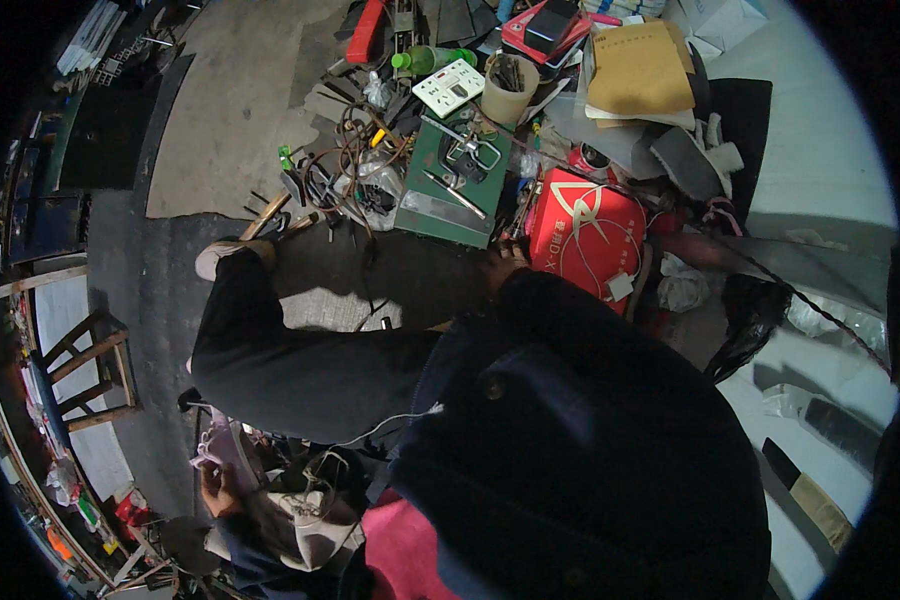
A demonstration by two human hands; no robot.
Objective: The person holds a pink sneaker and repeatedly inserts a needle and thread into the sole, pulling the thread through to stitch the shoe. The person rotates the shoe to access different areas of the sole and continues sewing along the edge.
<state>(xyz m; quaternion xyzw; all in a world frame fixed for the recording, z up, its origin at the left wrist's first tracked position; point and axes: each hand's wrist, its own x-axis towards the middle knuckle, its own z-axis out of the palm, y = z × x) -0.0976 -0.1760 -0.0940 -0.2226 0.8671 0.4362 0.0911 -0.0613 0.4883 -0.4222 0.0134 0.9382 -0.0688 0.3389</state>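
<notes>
The left hand (pixel 220 492) was at the near left, beyond the bent trouser leg (pixel 310 380), at a lilac item (pixel 232 448) with loops of the same colour at its end. Its fingers were bent and reached up to those loops; whether they were pinching them or only resting there I could not tell. A pale cloth (pixel 315 530) lay just right of that hand. Farther off, near the middle, the right hand (pixel 507 264) was in shadow between the near edge of a green metal box (pixel 420 208) and the left edge of a red box (pixel 585 235). Its fingers looked somewhat spread, but what their tips touched was hidden. On the green box lay a dark metal clamp (pixel 470 155) and a bright metal rod (pixel 456 194); a white cable (pixel 600 215) lay across the red one. The step in hand seemed to be handling the lilac item on the left, with the right hand perhaps steadying or feeling among the boxes. The next move, I judged, called for a sure grip on the loops, and for the right fingers to stay clear of the rod's end.
</notes>
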